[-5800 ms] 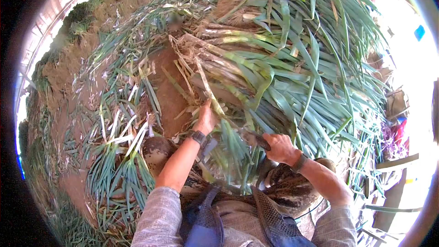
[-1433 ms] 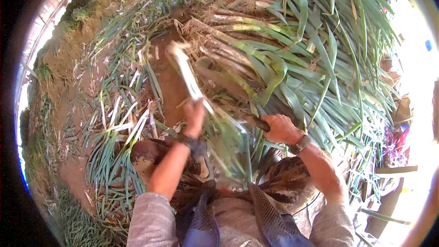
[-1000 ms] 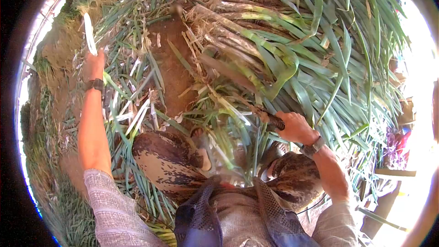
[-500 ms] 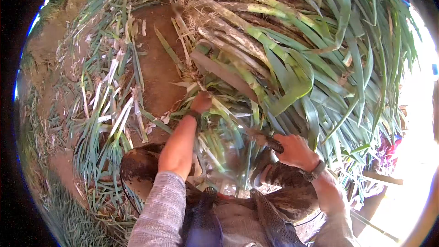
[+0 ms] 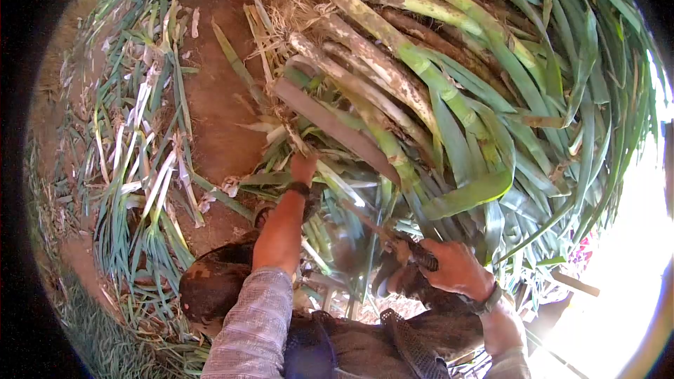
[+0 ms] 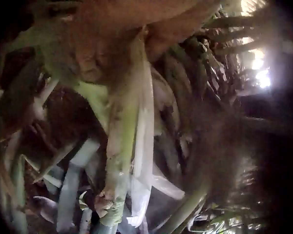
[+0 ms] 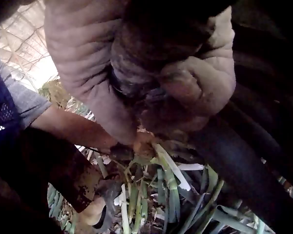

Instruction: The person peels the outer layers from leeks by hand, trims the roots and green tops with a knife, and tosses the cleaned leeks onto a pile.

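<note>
My left hand (image 5: 303, 168) grips a leek (image 5: 337, 181) low over the trimmings between my knees. Roots stick out above the fist, and a pale cut layer hangs on the green side. In the left wrist view the leek stalk (image 6: 118, 156) runs down from the fingers beside a white strip (image 6: 142, 170). My right hand (image 5: 453, 270) holds a knife by its dark ridged handle (image 5: 424, 257). Its thin brownish blade (image 5: 372, 224) points left toward the leek. In the right wrist view the right hand (image 7: 185, 83) is curled tightly, its palm side in shadow.
A large heap of untrimmed leeks (image 5: 379, 56) fills the back and right, roots toward the middle. Cleaned leeks (image 5: 151, 217) with white ends lie at the left. Bare brown soil (image 5: 221, 98) shows between them. A flat grey-brown slat (image 5: 330, 126) lies in front of the heap.
The left hand carried a white, peeled leek out to the far left, then came back without it and now grips another. The right hand keeps the knife. The head view has tilted closer to the heap.
</note>
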